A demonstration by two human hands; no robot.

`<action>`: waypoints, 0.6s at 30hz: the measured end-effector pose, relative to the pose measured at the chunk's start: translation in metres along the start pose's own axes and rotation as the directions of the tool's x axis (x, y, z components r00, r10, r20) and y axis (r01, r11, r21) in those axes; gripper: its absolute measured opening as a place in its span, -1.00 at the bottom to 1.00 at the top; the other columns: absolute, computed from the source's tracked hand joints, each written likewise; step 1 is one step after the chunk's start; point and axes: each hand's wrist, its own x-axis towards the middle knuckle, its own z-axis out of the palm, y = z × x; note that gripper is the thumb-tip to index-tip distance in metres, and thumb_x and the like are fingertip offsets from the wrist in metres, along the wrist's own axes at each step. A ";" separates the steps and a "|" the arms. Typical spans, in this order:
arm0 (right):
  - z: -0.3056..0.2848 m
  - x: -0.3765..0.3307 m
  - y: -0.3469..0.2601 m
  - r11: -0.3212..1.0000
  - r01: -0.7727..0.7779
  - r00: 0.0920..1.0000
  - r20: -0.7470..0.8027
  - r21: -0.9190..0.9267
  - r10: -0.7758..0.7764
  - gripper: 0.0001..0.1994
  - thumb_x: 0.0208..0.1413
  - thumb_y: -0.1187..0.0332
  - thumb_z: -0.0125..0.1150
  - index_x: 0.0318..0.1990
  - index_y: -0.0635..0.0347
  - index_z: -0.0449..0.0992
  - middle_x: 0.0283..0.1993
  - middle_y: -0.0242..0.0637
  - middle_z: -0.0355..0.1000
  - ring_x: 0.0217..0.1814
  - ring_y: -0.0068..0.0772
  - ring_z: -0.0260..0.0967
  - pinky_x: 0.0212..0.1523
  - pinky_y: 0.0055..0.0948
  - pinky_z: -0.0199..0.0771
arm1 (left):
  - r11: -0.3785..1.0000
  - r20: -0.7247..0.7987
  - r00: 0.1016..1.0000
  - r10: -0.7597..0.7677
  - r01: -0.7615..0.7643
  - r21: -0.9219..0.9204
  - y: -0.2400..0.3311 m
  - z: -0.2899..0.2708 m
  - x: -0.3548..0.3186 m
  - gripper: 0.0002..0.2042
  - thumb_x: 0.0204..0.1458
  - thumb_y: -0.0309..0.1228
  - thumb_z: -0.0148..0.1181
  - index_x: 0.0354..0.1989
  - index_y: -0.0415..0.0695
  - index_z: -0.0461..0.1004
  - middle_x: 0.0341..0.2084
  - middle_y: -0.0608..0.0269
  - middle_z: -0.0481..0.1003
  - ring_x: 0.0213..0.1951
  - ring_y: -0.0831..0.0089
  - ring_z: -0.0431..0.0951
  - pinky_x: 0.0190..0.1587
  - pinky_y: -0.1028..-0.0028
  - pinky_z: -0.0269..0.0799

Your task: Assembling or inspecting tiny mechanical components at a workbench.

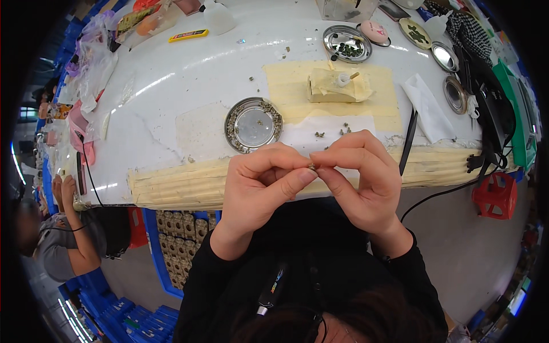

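My left hand [266, 180] and my right hand [363, 177] meet over the table's near edge, thumbs and forefingers pinched together. Between the fingertips sits a tiny brownish metal-looking part [312, 167], too small to name more exactly; both hands grip it. Just beyond my left hand stands a round metal dish [251, 127] with many similar small parts lying along its inner rim. Several more small parts [319, 135] lie on white paper [297, 129] beyond my fingers. A block wrapped in cream tape [337, 87] stands farther back, a small white piece and a stick on its top.
A metal dish with dark green bits [347, 44] stands at the back. On the right lie a white cloth [429, 108] and a black strip [408, 143]. A blue crate of metal parts [180, 246] is below the table, left. A co-worker [68, 246] sits far left.
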 end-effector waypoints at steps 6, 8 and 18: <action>0.003 0.000 0.005 0.989 0.113 0.993 -0.034 -0.090 -0.117 -0.73 -0.13 0.65 0.36 -0.21 0.21 0.63 -0.32 -0.29 0.45 -0.34 -0.39 0.44 -0.39 -0.51 0.45 | 0.999 -0.042 0.999 0.031 -0.032 -0.005 0.002 0.005 -0.002 -0.90 0.04 -0.67 0.26 -0.27 -0.35 0.56 -0.38 0.24 0.54 -0.42 0.69 0.47 -0.41 0.71 0.35; 0.004 -0.002 0.007 0.974 0.160 0.985 -0.035 -0.158 -0.167 -0.73 -0.14 0.64 0.36 -0.21 0.21 0.63 -0.32 -0.29 0.45 -0.35 -0.39 0.45 -0.39 -0.50 0.45 | 0.999 -0.047 0.999 0.008 -0.010 -0.050 0.002 0.004 -0.003 -0.91 0.04 -0.67 0.26 -0.27 -0.36 0.56 -0.37 0.23 0.55 -0.41 0.69 0.48 -0.40 0.71 0.36; 0.012 -0.013 0.004 0.885 -0.307 0.947 0.024 0.351 0.319 -0.87 0.11 0.56 0.24 -0.18 0.30 0.58 -0.29 -0.27 0.49 -0.31 -0.51 0.48 -0.32 -0.57 0.49 | 0.667 0.014 0.874 0.485 -0.380 0.640 0.003 0.007 -0.001 -0.83 -0.14 -0.71 0.35 -0.33 -0.29 0.59 -0.45 0.21 0.54 -0.47 0.60 0.51 -0.46 0.63 0.41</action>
